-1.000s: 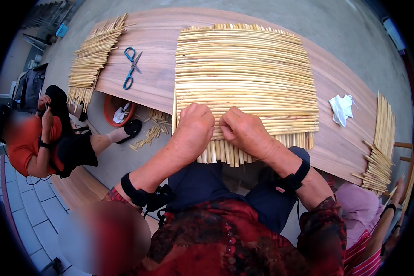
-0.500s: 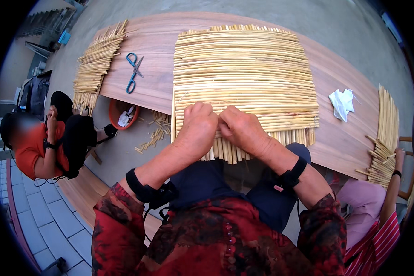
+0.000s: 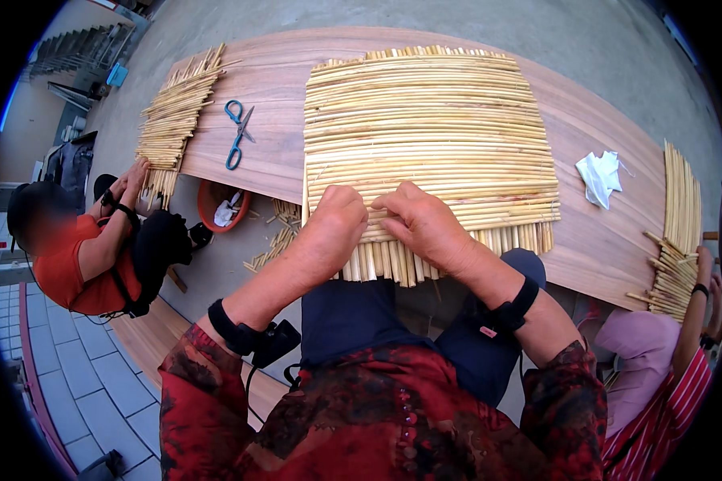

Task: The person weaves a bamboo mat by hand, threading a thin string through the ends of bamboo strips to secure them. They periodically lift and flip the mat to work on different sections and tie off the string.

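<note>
A mat of pale yellow reed stalks (image 3: 429, 128) lies in front of me, most of its stalks running crosswise. Short stalk ends stick out in a row along its near edge. Over that edge, left of the middle, my left hand (image 3: 337, 226) is closed, its fingertips turned inward. Beside it my right hand (image 3: 425, 223) has its fingers bent in a pinch. A small gap parts the two hands. Whatever they grip, if anything, is too fine or too hidden to make out.
Blue-handled scissors (image 3: 237, 135) lie left of the mat, a crumpled white cloth (image 3: 598, 178) right of it. Other reed bundles (image 3: 176, 112) sit at the table's ends, with a person working at each. An orange bucket (image 3: 207, 210) and cut reed pieces (image 3: 274, 240) are below.
My hands have drawn apart from touching, the left one leftward and lower, the right one opening out slightly. The person at left has reached up to the reed bundle.
</note>
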{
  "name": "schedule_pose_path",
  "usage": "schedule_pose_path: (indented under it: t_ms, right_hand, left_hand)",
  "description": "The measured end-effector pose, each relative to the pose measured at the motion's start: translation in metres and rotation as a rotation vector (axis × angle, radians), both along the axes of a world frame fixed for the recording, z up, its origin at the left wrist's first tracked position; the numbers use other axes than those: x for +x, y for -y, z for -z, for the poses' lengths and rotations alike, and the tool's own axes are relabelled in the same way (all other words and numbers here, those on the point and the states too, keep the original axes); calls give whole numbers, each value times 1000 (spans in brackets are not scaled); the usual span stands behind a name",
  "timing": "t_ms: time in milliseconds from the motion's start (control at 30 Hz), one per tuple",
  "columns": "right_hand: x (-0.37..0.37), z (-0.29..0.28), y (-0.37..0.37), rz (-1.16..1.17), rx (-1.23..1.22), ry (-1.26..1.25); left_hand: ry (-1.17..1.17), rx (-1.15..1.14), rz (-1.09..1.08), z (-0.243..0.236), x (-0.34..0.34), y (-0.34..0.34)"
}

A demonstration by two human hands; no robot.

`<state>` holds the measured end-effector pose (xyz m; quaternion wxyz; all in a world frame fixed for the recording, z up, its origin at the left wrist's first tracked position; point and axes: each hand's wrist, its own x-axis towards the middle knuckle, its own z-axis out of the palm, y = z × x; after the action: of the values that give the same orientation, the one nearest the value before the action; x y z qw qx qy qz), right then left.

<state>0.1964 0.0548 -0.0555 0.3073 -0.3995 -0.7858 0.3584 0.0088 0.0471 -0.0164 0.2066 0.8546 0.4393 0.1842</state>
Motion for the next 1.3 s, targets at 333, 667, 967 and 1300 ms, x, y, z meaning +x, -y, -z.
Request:
schedule_pose_path:
  t_ms: [333,667,967,1300]
  right_hand:
    - [-7,-14,-5,-170,261,257]
    - [-17,-12,1,-122,365,378]
    - [4,-30,-22,220,-435,-169]
    - [23,-23,5,121,-73,135]
  left_hand:
    - [37,-27,-87,4,-6,3]
    - [106,-8,-97,9,-7,5]
    - [125,-60,-84,10,-10,4]
    - [-275,80,-113,4,21,2]
